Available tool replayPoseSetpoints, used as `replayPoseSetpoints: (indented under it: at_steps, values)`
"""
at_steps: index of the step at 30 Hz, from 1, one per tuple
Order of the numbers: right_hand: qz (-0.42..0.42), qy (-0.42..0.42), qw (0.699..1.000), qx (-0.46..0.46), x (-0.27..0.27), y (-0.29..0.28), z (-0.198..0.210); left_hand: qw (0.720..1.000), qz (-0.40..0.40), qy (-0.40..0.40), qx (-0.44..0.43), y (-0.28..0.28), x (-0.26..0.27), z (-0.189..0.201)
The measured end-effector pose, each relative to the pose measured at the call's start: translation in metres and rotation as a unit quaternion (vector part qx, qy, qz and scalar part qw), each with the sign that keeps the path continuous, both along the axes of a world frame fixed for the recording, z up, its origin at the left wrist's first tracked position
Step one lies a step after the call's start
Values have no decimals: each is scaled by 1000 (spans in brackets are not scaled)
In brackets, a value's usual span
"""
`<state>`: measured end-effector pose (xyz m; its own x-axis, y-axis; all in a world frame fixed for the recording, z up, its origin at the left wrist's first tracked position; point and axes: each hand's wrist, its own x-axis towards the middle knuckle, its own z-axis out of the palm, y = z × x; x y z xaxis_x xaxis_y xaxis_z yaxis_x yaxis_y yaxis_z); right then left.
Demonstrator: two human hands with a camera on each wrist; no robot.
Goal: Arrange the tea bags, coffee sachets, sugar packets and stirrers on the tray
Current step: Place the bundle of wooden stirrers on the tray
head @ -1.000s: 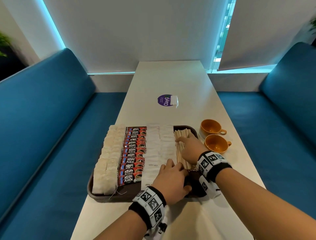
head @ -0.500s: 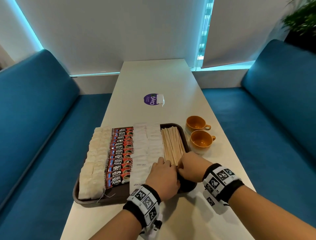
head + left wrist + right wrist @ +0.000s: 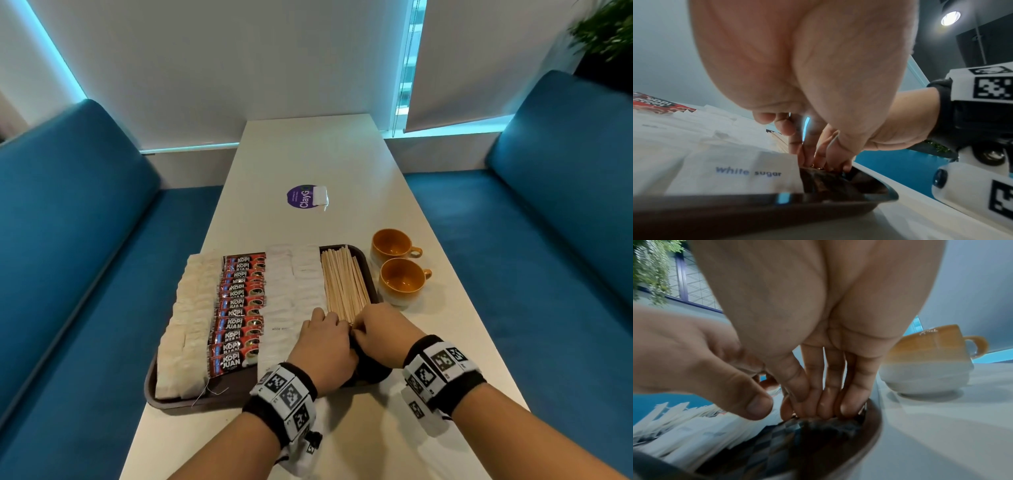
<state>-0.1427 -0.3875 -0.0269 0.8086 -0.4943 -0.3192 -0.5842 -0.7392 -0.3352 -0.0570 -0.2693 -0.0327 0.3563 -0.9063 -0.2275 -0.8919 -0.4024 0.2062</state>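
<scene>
Blue sofas (image 3: 75,219) flank a long white bench (image 3: 308,154) that runs toward a white wall and a window blind. On the bench's near end sits a dark brown tray (image 3: 150,383) with four kinds of supplies laid in columns. From left to right: tea bags (image 3: 188,325), red coffee sachets (image 3: 239,308), white sugar packets (image 3: 291,284) in two columns, and wooden stirrers (image 3: 344,284) lying lengthwise along the tray's right side. One tea bag string trails onto the tray's near floor.

Both hands meet at the near end of the stirrers. The left hand (image 3: 325,346) lies palm down over the near sugar packets, its fingers bent down at the stirrer ends; the left wrist view shows fingertips (image 3: 803,155) pressing down just past a packet printed "white sugar", but whether they pinch any stirrer I cannot tell. The right hand (image 3: 383,335) sits just beside it, fingers (image 3: 826,386) held straight and together, tips pressed down at the stirrer ends near the tray's right rim; it grips nothing.

Two orange cups (image 3: 400,277) stand on the bench just right of the tray, one behind the other, handles pointing right. Farther up the bench lies a purple round sticker (image 3: 299,197) with a small white packet (image 3: 320,196) at its right edge. A plant (image 3: 603,31) shows at the top right corner.
</scene>
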Motion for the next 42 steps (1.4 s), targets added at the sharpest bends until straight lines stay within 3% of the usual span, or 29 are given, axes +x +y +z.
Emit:
replayPoseSetpoints:
  at_steps: [5,9,13,16,19,29,35,42]
  values:
    - [-9,-71,997,-11,2,-2,13,997,18,10,-80,-3,3,5]
    - [15,-94,995,-32,17,-7,12,999,11,21,-31,-7,5,4]
    - [24,-19,999,-35,24,-6,7,999,-1,36,31,-8,7,0]
    - [64,64,989,-120,23,-2,8,999,-4,45,29,-5,10,0]
    - [59,73,985,-141,20,0,4,998,1,57,11,-2,11,-3]
    - [-13,-24,999,-45,15,-1,7,998,12,56,15,-5,17,-6]
    - [-50,-141,988,-23,0,-4,7,997,6,25,-66,5,12,2]
    - [3,-24,1000,7,-11,6,4,1000,-30,-1,-4,8,3,-4]
